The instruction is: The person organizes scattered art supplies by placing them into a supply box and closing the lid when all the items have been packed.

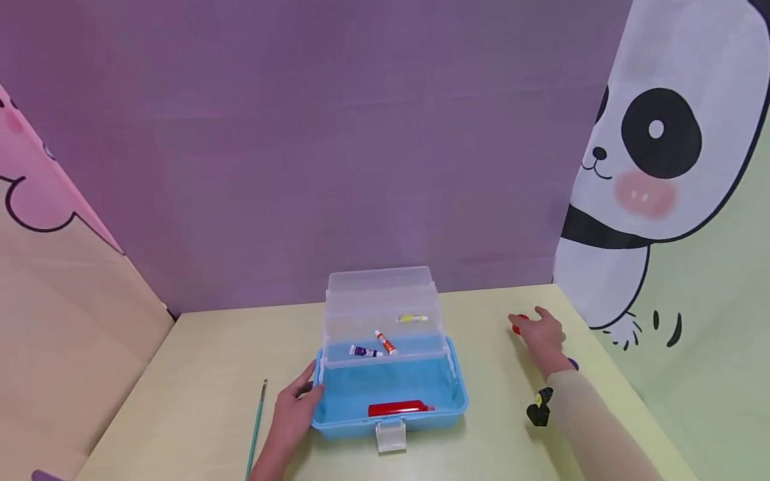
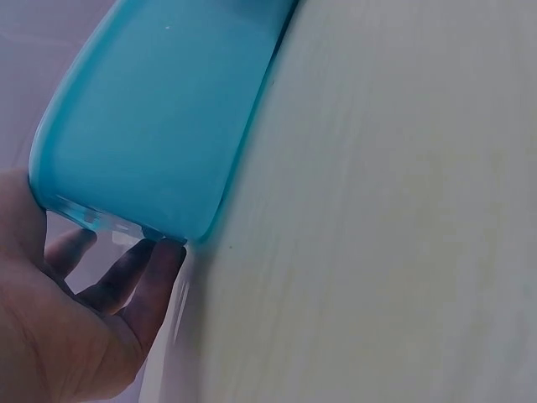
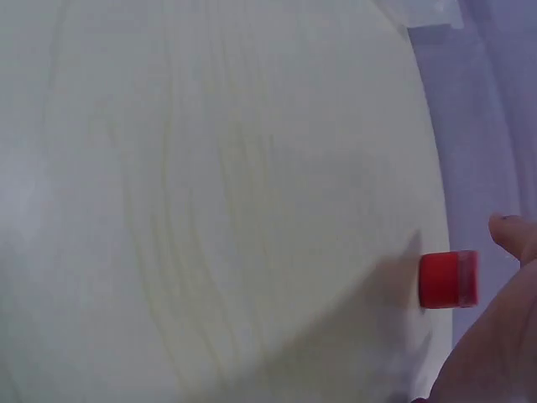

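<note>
One red jar (image 3: 447, 279) sits on the table (image 1: 198, 374) near its far right corner. The right hand (image 1: 541, 335) is at it, spread open, grasping nothing (touching or not, I cannot tell). The left hand (image 1: 292, 411) grips the left end of a blue box (image 1: 349, 431). A red bottle (image 1: 397, 408) lies inside; three paint tubes (image 1: 385, 342) show at the clear raised lid (image 1: 379, 284). A paintbrush (image 1: 257, 417) lies leftward.
</note>
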A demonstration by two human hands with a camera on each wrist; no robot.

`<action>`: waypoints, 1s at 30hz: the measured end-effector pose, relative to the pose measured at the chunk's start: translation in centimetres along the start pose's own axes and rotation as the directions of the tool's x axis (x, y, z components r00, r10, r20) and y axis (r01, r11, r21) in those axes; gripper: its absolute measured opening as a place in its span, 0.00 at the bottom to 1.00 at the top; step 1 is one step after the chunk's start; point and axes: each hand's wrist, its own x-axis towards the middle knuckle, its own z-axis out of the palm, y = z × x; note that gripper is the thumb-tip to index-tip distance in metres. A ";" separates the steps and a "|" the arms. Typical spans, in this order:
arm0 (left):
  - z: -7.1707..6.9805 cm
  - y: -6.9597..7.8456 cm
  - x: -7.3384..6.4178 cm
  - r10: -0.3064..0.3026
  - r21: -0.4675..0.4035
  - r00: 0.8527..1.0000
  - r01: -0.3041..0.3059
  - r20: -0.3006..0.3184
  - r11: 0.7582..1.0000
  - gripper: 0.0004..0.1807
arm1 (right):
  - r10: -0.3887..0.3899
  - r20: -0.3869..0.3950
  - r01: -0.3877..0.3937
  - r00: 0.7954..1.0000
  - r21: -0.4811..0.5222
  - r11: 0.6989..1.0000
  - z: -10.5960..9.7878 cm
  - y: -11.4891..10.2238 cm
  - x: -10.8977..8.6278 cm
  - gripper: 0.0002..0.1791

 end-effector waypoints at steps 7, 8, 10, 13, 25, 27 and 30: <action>0.1 0.0 0.2 -0.005 0.002 1.000 0.005 0.004 1.000 0.31 | -0.038 0.008 0.039 0.999 -0.173 0.984 0.2 0.8 0.2 0.46; 0.1 0.0 0.2 -0.007 0.000 1.000 0.007 0.004 1.000 0.31 | -0.038 0.005 0.038 0.999 -0.189 0.981 0.4 0.9 0.2 0.44; 0.1 -0.1 0.3 -0.006 -0.003 1.000 0.006 0.000 1.000 0.31 | -0.044 -0.014 0.040 0.999 -0.197 0.980 0.6 1.1 0.3 0.39; 0.1 -0.2 0.1 0.004 -0.013 1.000 -0.004 0.001 1.000 0.31 | -0.049 -0.045 0.040 0.998 -0.185 0.982 0.8 1.4 0.1 0.34; 0.2 0.0 0.4 0.010 -0.015 1.000 -0.009 0.010 1.000 0.31 | -0.017 -0.071 0.008 0.997 -0.119 0.993 0.6 0.6 -0.4 0.34; 0.2 0.0 0.3 0.008 -0.010 1.000 -0.008 0.008 1.000 0.31 | -0.012 -0.078 0.002 0.997 -0.118 0.993 0.7 0.7 -0.5 0.34; 0.1 -0.2 0.2 0.004 -0.002 1.000 -0.004 -0.001 1.000 0.31 | -0.005 -0.083 -0.004 0.997 -0.110 0.994 1.0 1.1 -0.5 0.35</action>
